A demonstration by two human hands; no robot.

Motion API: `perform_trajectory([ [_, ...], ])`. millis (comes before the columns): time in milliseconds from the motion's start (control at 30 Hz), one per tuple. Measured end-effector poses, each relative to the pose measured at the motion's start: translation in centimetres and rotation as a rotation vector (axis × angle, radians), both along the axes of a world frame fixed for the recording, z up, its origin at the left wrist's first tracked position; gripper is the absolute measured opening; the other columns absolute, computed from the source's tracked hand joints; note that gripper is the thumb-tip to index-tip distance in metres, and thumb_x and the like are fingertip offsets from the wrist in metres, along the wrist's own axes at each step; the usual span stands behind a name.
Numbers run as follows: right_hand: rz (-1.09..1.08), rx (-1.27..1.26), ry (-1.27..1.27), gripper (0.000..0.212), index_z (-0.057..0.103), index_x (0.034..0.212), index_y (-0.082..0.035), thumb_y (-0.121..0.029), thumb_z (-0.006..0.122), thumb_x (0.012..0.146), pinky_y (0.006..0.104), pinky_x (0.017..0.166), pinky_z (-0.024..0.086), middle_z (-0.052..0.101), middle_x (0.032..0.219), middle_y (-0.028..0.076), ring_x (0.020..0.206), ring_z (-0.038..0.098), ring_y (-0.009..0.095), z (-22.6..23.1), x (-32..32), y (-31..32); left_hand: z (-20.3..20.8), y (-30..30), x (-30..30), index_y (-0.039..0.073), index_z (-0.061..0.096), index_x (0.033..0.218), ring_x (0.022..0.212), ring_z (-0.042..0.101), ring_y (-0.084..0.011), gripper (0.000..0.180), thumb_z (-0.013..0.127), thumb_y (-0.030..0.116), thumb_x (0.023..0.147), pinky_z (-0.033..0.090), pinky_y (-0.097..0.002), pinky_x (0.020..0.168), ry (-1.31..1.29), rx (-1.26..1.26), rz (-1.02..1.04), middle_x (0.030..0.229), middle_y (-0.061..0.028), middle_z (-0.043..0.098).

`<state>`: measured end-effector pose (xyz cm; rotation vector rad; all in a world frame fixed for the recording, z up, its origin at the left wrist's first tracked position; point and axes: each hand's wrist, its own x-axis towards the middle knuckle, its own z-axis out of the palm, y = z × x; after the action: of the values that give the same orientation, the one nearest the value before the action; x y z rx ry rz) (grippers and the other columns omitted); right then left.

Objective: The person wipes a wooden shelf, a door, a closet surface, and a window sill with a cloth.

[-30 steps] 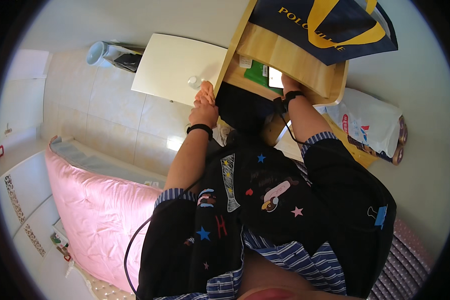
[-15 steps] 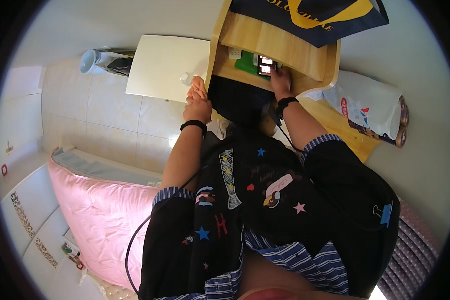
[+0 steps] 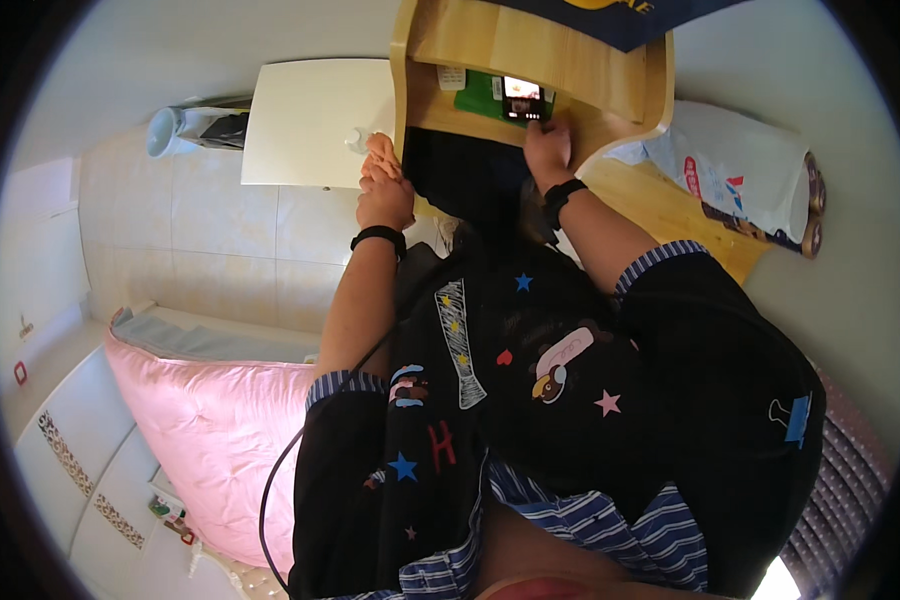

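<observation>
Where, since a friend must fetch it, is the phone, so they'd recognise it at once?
Find the light wooden desk at the top of the view, right of the white tabletop. In its open compartment, the phone overlaps a flat green item, with the person's right hand at its near edge. Unlike that green item, it has a dark body and glowing screen.

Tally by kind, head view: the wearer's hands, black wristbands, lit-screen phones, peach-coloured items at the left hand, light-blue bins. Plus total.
Hands (left hand, right hand): 2
Black wristbands: 2
Lit-screen phone: 1
Peach-coloured item: 1
Light-blue bin: 1
Total: 7
</observation>
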<state>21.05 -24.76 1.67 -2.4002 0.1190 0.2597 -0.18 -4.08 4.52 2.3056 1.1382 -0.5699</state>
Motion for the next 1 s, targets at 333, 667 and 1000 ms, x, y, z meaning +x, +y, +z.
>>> perform_trajectory([
  [333,0.352,0.121,0.510,0.034,0.069,0.102,-0.003,-0.035,0.071,0.089,0.0423,0.084,0.054,0.073,0.101,0.017,0.098,0.069,0.034,0.1,-6.4,-0.4,-1.5,3.1,1.1,-0.003,0.048,0.134,0.110,0.065,-0.0500,0.065,0.076,0.031,0.086,0.055,-0.0526,0.094,-0.572,-0.131,0.080,0.112,-0.0325,0.067],
  [667,0.490,0.070,0.349,0.029,0.072,0.103,-0.004,-0.030,0.069,0.092,0.0403,0.080,0.056,0.075,0.099,0.016,0.093,0.072,0.032,0.2,-7.4,-3.1,1.9,2.0,7.2,0.005,0.042,0.147,0.116,0.056,-0.0470,0.088,0.084,0.037,0.077,0.050,-0.0515,0.099,-0.863,0.077,0.025,0.128,-0.0285,0.052],
  [1000,0.015,0.047,-0.082,0.041,0.073,0.107,-0.002,-0.039,0.062,0.091,0.0504,0.094,0.054,0.073,0.107,0.027,0.107,0.068,0.045,-0.9,4.4,-0.1,-1.8,-0.6,-3.2,0.004,0.047,0.140,0.113,0.060,-0.0460,0.088,0.087,0.051,0.077,0.053,-0.0506,0.095,-0.440,-0.051,0.136,0.123,-0.0268,0.057],
])
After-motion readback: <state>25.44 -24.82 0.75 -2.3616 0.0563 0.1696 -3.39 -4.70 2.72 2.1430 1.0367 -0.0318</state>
